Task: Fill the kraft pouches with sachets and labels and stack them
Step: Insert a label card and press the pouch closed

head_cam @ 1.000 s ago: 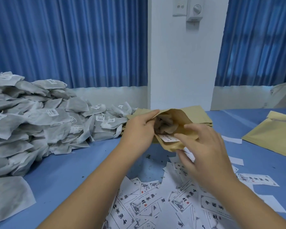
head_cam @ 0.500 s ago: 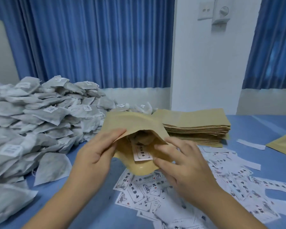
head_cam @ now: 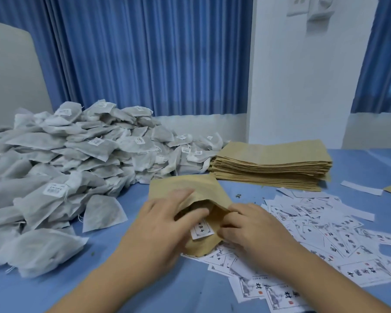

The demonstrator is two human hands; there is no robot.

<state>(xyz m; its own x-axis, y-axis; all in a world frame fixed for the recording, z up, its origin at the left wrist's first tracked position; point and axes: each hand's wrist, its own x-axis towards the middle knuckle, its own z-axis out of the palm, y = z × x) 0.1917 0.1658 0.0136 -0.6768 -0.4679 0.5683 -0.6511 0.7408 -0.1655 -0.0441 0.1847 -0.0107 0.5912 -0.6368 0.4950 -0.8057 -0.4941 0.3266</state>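
Paper this thin should be light, limp and quick to crease, so the kraft pouch (head_cam: 185, 188) is best held by the lips of its mouth, not its flat body. In the head view it lies about mid-bench (head_cam: 122, 279), mouth turned to the near edge, its lower corner on the loose labels (head_cam: 325, 227). The left hand (head_cam: 165, 224) pinches the upper lip, fingers over the top face. The right hand (head_cam: 255, 229) pinches the mouth's right side with curled fingers. Between the grips a label (head_cam: 201, 228) sits half inside, with what looks like a sachet (head_cam: 193, 206) deeper in. The sachet pile (head_cam: 77, 159) fills the bench's left side, and the stack of empty pouches (head_cam: 271, 163) lies toward the far edge.
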